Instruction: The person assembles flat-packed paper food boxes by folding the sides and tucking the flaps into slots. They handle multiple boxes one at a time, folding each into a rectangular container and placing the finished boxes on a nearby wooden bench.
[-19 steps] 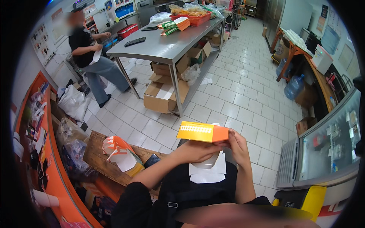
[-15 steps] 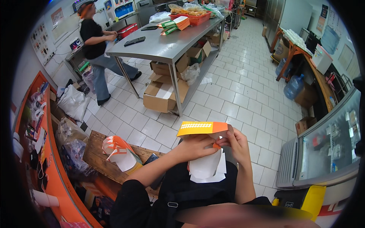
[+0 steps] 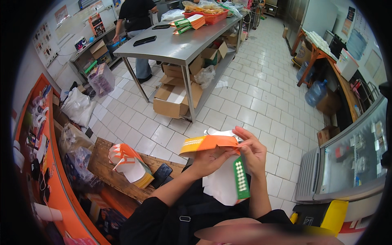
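Observation:
Above my lap I hold a partly folded paper food carton (image 3: 222, 143), orange and yellow outside with a green patterned side and white inner faces. My left hand (image 3: 210, 162) is closed on its orange edge, some fingers hidden beneath the bent flap. With thumb and fingers, my right hand (image 3: 253, 153) pinches the corner where the orange panel meets the green one. To my left, a stack of similar unfolded cartons (image 3: 132, 169) lies on a wooden bench (image 3: 102, 161). Beside the stack are dark phones (image 3: 162, 174).
Ahead stands a steel table (image 3: 163, 47) bearing a phone, folded cartons (image 3: 188, 23) and a red basket (image 3: 212, 18). Cardboard boxes (image 3: 175, 98) sit beneath it. A glass-door fridge (image 3: 347, 155) and a black-and-yellow bin (image 3: 322, 214) are at right. Beyond the table, a person (image 3: 136, 16) stands.
The carton has been turned in my hands, so its green side now shows on the right and a white flap stands behind. The other person has moved rightward, behind the steel table.

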{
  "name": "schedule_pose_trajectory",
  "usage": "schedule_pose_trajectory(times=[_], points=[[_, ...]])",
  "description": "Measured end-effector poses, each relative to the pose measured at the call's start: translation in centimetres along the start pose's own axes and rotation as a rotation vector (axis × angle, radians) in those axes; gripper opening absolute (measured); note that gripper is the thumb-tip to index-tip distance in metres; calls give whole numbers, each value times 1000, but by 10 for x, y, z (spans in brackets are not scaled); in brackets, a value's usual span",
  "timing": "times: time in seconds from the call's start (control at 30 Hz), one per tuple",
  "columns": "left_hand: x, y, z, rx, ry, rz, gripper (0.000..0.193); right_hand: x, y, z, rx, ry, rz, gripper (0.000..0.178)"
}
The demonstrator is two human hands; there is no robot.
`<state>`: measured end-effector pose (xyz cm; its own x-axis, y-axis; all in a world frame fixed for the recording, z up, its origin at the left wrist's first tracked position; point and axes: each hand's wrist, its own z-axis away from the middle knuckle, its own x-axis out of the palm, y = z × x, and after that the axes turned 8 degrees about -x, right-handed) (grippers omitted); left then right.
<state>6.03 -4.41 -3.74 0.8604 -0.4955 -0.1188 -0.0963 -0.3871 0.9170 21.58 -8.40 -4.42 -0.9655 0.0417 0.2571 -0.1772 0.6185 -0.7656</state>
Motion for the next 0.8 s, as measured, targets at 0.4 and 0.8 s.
schedule_pose_trajectory(times=[0.4, 0.8], points=[[6, 8, 4, -109, 14, 265, 29, 3, 0, 2, 162, -32, -455, 11], [5, -3, -3, 97, 137, -299, 41, 23, -14, -10, -261, -94, 537, 40]])
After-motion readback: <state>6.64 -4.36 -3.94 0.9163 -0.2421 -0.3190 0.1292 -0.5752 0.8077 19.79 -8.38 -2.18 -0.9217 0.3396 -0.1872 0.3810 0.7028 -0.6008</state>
